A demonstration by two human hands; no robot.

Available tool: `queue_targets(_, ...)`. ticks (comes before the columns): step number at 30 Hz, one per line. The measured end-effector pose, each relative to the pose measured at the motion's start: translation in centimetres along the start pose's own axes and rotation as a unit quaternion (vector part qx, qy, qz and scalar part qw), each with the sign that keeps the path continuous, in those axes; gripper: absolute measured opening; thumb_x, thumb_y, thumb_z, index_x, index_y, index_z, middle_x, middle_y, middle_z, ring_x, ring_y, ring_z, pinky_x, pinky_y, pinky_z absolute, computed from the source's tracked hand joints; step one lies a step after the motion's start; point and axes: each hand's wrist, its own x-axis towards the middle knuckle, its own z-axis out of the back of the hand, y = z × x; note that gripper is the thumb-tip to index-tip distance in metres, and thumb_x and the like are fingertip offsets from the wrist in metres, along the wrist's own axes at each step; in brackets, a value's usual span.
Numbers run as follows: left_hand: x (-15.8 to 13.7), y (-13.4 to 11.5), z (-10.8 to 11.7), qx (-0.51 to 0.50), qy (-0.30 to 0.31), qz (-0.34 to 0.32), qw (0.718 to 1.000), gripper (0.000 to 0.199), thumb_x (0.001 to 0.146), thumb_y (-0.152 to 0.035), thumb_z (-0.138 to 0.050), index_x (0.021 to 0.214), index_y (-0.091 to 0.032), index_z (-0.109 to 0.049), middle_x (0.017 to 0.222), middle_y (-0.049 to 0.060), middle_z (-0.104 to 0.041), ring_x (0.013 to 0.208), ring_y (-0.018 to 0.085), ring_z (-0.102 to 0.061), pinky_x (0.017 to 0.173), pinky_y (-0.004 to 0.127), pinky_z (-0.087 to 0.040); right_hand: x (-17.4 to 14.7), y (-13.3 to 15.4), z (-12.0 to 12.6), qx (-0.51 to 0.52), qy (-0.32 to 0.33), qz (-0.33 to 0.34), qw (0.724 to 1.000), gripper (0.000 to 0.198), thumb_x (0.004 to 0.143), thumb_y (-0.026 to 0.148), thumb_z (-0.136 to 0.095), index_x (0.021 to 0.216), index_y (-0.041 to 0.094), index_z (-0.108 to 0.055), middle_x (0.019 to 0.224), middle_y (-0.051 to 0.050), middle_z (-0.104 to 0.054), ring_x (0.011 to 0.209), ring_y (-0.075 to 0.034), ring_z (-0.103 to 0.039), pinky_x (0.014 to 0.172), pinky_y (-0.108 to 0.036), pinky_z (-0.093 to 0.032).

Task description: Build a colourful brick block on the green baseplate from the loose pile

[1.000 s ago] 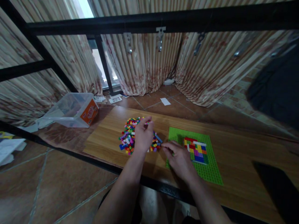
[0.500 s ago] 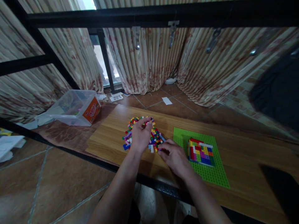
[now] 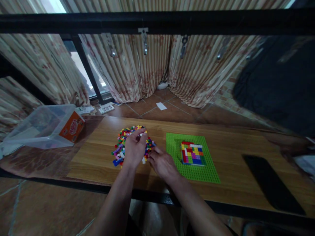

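A loose pile of small toy bricks (image 3: 120, 142) in many colours lies on the wooden tabletop. Over the pile is my left hand (image 3: 135, 149), thumb and forefinger close together at its far side. Anything between these fingertips is too small to make out. At the pile's right edge, my right hand (image 3: 163, 164) has its fingers bent together among the bricks, and what they pinch is hidden. To its right, a green baseplate (image 3: 210, 170) carries a low, roughly square block of joined bricks (image 3: 193, 153) in red, yellow, white, purple, blue and other colours.
A clear plastic box (image 3: 46, 141) with an orange label stands at the table's left on a brown cloth (image 3: 49, 159). A dark flat object (image 3: 272, 183) lies at the right. Beyond the wooden table (image 3: 91, 157) hang striped curtains (image 3: 142, 72), behind a black bar (image 3: 159, 23).
The view has turned to the right, so table and bricks appear further left. Both hands stay at the pile, with little change in their pose. More of the dark flat object shows.
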Motion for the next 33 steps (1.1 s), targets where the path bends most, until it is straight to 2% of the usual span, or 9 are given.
queue_targets(6,0.1,0.1,-0.1,-0.006,-0.004,0.009,1.0,0.032,0.077,-0.032,-0.063,0.102,-0.014,-0.072,0.072,0.002,-0.069,0.072,0.018,-0.064,0.067,0.026,-0.049,-0.4,-0.4,0.5,0.047,0.003,0.01,0.999,0.014,0.086,0.015,-0.058,0.085,0.022,-0.071,0.098,-0.007,-0.062,0.094,-0.022,-0.06,0.085,-0.034,-0.052)
queue_targets(11,0.2,0.4,-0.2,-0.01,-0.008,0.0,1.0,0.032,0.077,-0.033,-0.063,0.102,-0.014,-0.073,0.081,0.004,-0.072,0.073,0.017,-0.065,0.069,0.026,-0.05,-0.6,-0.5,0.4,0.027,0.004,0.011,1.0,0.014,0.086,0.014,-0.057,0.081,0.021,-0.068,0.097,-0.006,-0.062,0.091,-0.02,-0.06,0.083,-0.032,-0.052)
queue_targets(15,0.3,0.4,-0.2,-0.003,-0.002,-0.002,1.0,0.034,0.078,-0.033,-0.062,0.103,-0.014,-0.072,0.083,0.005,-0.072,0.072,0.016,-0.064,0.069,0.026,-0.05,-0.6,0.3,1.0,0.045,-0.006,0.003,0.999,0.011,0.088,0.015,-0.056,0.088,0.021,-0.065,0.097,-0.006,-0.065,0.09,-0.02,-0.061,0.081,-0.031,-0.05)
queue_targets(18,0.2,0.2,-0.2,0.0,0.0,-0.011,1.0,0.033,0.078,-0.032,-0.062,0.103,-0.013,-0.073,0.085,0.005,-0.073,0.073,0.017,-0.064,0.07,0.027,-0.05,-0.7,0.4,2.7,0.126,-0.061,-0.031,0.99,0.008,0.089,0.02,-0.057,0.091,0.023,-0.064,0.091,-0.003,-0.067,0.084,-0.017,-0.062,0.077,-0.029,-0.049)
queue_targets(21,0.0,-0.1,-0.3,0.005,0.01,-0.009,1.0,0.033,0.078,-0.031,-0.061,0.102,-0.012,-0.073,0.08,0.004,-0.072,0.07,0.016,-0.063,0.068,0.026,-0.049,-0.9,-1.3,4.9,0.2,-0.154,-0.068,0.965,0.01,0.087,0.029,-0.06,0.088,0.023,-0.068,0.085,-0.001,-0.068,0.08,-0.016,-0.062,0.074,-0.028,-0.048)
queue_targets(23,-0.1,-0.4,-0.5,0.001,0.021,0.0,1.0,0.033,0.078,-0.03,-0.061,0.102,-0.011,-0.073,0.078,0.003,-0.072,0.067,0.015,-0.062,0.066,0.025,-0.048,-1.2,-3.4,6.5,0.232,-0.236,-0.124,0.935,0.014,0.083,0.034,-0.064,0.088,0.023,-0.072,0.085,-0.002,-0.069,0.077,-0.016,-0.063,0.071,-0.029,-0.049)
queue_targets(27,-0.4,-0.4,-0.9,0.01,0.038,-0.006,0.999,0.03,0.077,-0.028,-0.061,0.101,-0.013,-0.073,0.078,0.003,-0.072,0.065,0.015,-0.061,0.062,0.024,-0.047,-2.3,-7.9,9.1,0.274,-0.336,-0.222,0.873,0.023,0.074,0.038,-0.07,0.089,0.022,-0.074,0.087,-0.004,-0.072,0.073,-0.017,-0.064,0.07,-0.033,-0.052)
queue_targets(30,-0.6,-0.1,-1.2,0.035,0.056,-0.019,0.998,0.031,0.079,-0.029,-0.06,0.102,-0.013,-0.072,0.075,0.002,-0.071,0.061,0.014,-0.06,0.06,0.024,-0.045,-3.3,-10.2,10.3,0.26,-0.36,-0.276,0.853,0.03,0.072,0.039,-0.069,0.092,0.018,-0.074,0.081,-0.006,-0.072,0.069,-0.018,-0.065,0.067,-0.035,-0.054)
queue_targets(33,-0.7,0.3,-1.4,0.047,0.068,-0.038,0.996,0.031,0.08,-0.03,-0.059,0.103,-0.012,-0.072,0.08,0.004,-0.072,0.066,0.015,-0.062,0.063,0.025,-0.047,-3.9,-11.2,10.8,0.228,-0.34,-0.282,0.868,0.032,0.077,0.04,-0.062,0.094,0.016,-0.074,0.082,-0.008,-0.073,0.071,-0.02,-0.068,0.07,-0.037,-0.055)
